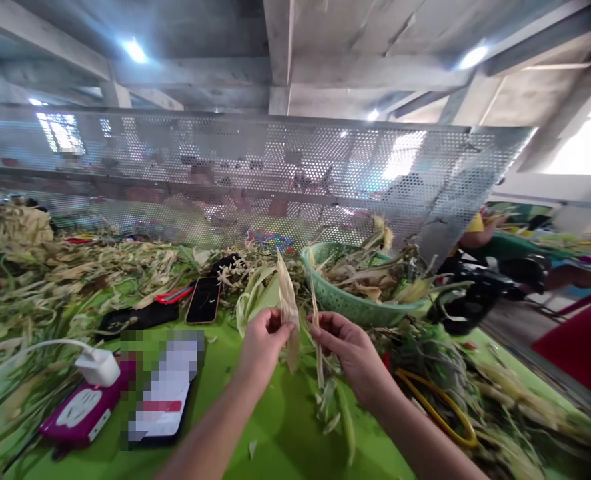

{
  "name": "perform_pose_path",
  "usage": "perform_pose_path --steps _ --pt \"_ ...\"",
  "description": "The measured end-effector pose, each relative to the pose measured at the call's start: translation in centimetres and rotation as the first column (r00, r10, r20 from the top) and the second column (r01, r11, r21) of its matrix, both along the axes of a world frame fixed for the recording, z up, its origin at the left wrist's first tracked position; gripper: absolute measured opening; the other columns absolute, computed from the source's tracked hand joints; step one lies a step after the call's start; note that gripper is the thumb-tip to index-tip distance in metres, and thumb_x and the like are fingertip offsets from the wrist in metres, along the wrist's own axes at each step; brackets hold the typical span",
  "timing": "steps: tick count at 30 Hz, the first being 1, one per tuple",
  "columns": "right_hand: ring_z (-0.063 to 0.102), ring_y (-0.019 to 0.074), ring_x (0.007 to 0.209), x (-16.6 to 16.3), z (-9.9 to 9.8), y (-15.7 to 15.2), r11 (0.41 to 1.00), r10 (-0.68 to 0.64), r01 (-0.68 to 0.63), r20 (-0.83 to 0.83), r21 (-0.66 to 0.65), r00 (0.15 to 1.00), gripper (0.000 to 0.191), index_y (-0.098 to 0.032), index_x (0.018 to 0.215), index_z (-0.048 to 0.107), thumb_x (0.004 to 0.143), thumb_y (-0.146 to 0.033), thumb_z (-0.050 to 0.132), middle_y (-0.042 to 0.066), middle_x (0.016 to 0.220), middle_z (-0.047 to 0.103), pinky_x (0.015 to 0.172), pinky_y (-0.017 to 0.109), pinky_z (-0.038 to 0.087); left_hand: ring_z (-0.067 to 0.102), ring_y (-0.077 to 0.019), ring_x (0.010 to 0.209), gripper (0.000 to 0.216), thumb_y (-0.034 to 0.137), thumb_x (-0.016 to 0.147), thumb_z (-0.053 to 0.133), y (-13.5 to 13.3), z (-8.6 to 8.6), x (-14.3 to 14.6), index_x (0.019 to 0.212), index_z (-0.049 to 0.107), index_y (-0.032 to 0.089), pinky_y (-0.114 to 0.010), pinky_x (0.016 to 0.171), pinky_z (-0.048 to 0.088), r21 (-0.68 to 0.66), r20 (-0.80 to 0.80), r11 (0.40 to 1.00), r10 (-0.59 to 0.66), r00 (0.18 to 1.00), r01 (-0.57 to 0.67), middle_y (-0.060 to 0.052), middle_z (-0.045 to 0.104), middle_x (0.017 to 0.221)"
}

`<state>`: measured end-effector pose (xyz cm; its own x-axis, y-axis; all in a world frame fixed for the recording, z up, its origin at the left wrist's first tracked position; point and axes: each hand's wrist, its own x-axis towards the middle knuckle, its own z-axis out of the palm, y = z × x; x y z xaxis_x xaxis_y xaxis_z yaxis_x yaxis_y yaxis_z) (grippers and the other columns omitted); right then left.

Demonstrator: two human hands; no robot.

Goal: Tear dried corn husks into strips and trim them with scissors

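Observation:
Between thumb and fingers, my left hand (pixel 269 337) pinches a pale, pointed piece of corn husk (pixel 288 293) held upright. Just to its right, my right hand (pixel 343 347) is closed on a narrow husk strip (pixel 314 293), also upright. The two pieces are apart, with a small gap between them. Behind my left hand lies a larger pale green husk (pixel 258 297). Small husk scraps (pixel 328 407) and a green strip (pixel 347 427) lie on the green tabletop (pixel 280 447) below my hands.
A green plastic basket (pixel 360 303) of dried husks stands behind my right hand. Phones (pixel 204 300) (pixel 168 393), a purple power strip (pixel 83 410) and red-handled scissors (pixel 175 293) lie left. Yellow-handled scissors (pixel 440 403) lie right. A perforated metal screen (pixel 255 180) stands behind.

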<state>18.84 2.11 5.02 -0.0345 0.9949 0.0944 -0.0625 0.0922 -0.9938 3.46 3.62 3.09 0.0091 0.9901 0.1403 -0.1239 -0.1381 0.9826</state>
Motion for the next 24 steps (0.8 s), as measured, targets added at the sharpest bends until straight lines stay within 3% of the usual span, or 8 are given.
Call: perform_pose_path --steps 3,7,12,16,24 --pt "0.053 0.0128 0.065 -0.5 -0.3 -0.2 0.998 0.042 -0.041 0.016 -0.048 0.999 0.037 -0.017 0.086 0.065 0.063 -0.044 0.077 0.001 0.075 0.064 0.057 0.023 0.039 0.06 -0.0184 0.074 0.016 0.026 0.07 0.067 0.0 -0.4 0.3 0.081 0.06 0.016 -0.029 0.069 0.046 0.009 -0.022 1.0 -0.03 0.999 0.03 -0.004 0.066 0.077" --pt "0.052 0.0116 0.06 -0.4 -0.8 0.1 0.998 0.065 -0.063 0.094 -0.02 0.993 0.034 -0.016 0.078 0.065 0.064 -0.045 0.074 -0.001 0.069 0.061 0.055 0.023 0.038 0.06 -0.0196 0.074 0.013 0.028 0.073 0.065 -0.1 -0.6 0.5 0.079 0.062 0.016 -0.03 0.07 0.046 0.025 -0.097 0.998 -0.062 0.993 0.065 -0.005 0.066 0.077" --pt "0.048 0.0112 0.055 0.0 -1.4 0.4 0.999 -0.002 -0.007 0.216 0.043 0.976 0.027 -0.016 0.07 0.061 0.065 -0.04 0.071 -0.002 0.061 0.056 0.052 0.023 0.038 0.061 -0.0207 0.078 0.013 0.03 0.077 0.061 -0.2 -0.7 0.4 0.081 0.062 0.017 -0.032 0.073 0.047 0.04 -0.1 0.992 -0.115 0.988 0.12 -0.005 0.067 0.08" --pt "0.048 0.0115 0.056 0.0 -1.6 0.3 0.996 -0.025 0.003 0.259 0.088 0.965 0.022 -0.016 0.073 0.06 0.07 -0.037 0.066 -0.002 0.062 0.056 0.052 0.022 0.038 0.061 -0.0211 0.077 0.014 0.03 0.075 0.062 -0.1 -0.7 0.3 0.082 0.062 0.018 -0.033 0.073 0.047 0.011 -0.166 0.996 -0.084 0.982 0.087 -0.006 0.067 0.08" --pt "0.052 0.0143 0.06 0.2 -2.1 0.3 0.974 -0.128 0.01 0.515 0.227 0.848 0.021 -0.016 0.072 0.063 0.075 -0.037 0.06 0.0 0.064 0.06 0.053 0.022 0.039 0.061 -0.0191 0.073 0.012 0.03 0.077 0.06 0.0 -1.0 0.0 0.079 0.061 0.019 -0.03 0.069 0.047 0.04 -0.305 0.996 -0.067 0.95 0.084 -0.004 0.066 0.078"
